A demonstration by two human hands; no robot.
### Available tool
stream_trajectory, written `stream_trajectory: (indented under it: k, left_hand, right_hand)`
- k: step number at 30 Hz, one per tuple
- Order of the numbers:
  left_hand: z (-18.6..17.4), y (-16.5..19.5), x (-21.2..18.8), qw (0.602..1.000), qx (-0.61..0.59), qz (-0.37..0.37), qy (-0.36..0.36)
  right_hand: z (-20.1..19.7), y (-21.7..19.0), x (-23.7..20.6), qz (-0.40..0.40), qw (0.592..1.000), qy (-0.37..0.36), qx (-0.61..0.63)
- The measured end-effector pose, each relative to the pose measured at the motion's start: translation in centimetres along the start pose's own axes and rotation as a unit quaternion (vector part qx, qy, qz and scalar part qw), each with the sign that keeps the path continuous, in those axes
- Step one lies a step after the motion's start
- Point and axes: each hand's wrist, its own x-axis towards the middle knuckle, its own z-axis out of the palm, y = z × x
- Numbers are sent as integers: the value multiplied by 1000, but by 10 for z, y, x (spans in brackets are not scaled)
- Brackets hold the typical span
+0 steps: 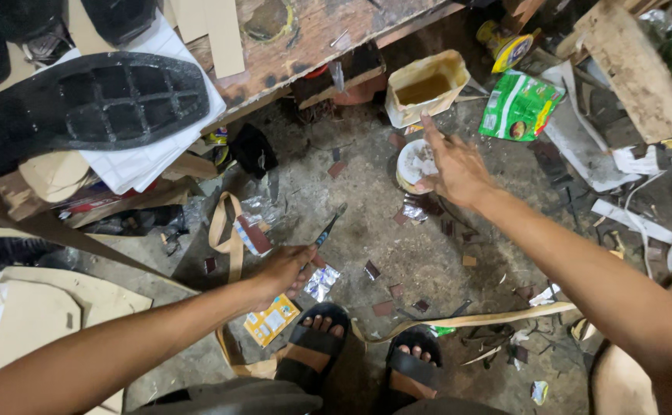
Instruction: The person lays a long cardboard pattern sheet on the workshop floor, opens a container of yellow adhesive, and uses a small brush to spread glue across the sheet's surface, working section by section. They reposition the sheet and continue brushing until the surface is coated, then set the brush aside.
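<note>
Head view: right hand (455, 165) nears cream tub (427, 86) holding brown liquid.

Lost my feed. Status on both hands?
Left hand grips a thin blade tool. Right hand open, over round tin. Scraps litter floor.

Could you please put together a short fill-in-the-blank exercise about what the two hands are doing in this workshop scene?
1. The left hand holds a slim tool that points toward the ____ floor.
2. The right hand reaches with ____ fingers over a round white lid.
3. Beyond that lid stands a cream tub holding a ____ liquid.
4. Both feet wear black ____.

Missing words: concrete; spread; brown; sandals
</note>
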Motion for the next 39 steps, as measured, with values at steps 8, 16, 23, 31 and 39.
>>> stream_trajectory:
  k: [8, 16, 23, 31, 39]
  left_hand:
    - [2, 8, 12, 986, -57, 157, -14]
    - [-2, 29, 11, 972, -45, 229, -18]
    - [20, 57, 7, 971, -29, 229, -61]
    - [55, 67, 4, 968, -39, 233, -86]
    - [71, 80, -2, 969, 97, 196, -115]
  right_hand:
    - [2, -1, -4, 30, 992, 16, 118]
    - [19, 12, -23, 5, 941, 202, 270]
    - [49, -22, -38, 92, 875, -13, 475]
    - [56, -95, -80, 139, 737, -164, 641]
    - [34, -73, -96, 121, 783, -45, 609]
